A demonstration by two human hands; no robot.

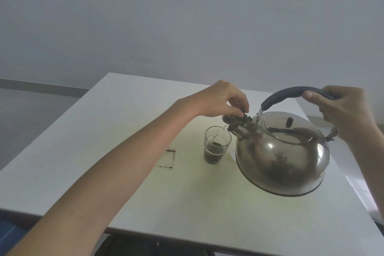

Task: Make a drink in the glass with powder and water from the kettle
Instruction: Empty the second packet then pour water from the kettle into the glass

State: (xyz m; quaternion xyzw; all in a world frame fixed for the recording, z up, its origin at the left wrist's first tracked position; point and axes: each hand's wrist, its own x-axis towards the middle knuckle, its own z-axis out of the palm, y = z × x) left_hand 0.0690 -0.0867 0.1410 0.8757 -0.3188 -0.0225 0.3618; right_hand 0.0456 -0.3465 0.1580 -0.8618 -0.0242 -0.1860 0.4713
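Observation:
A steel kettle point(282, 154) hangs tilted to the left above the white table point(116, 127). My right hand point(342, 110) grips its dark blue handle point(291, 94). My left hand point(222, 100) pinches the spout cap point(232, 118) and holds it open. A thin stream of water runs from the spout into a small clear glass point(217, 145) standing just left of the kettle. The glass holds dark brown powder and liquid in its lower part.
A small empty sachet point(167, 158) lies flat on the table left of the glass. The table's near edge runs across the bottom, its right edge close behind the kettle. A plain wall stands behind.

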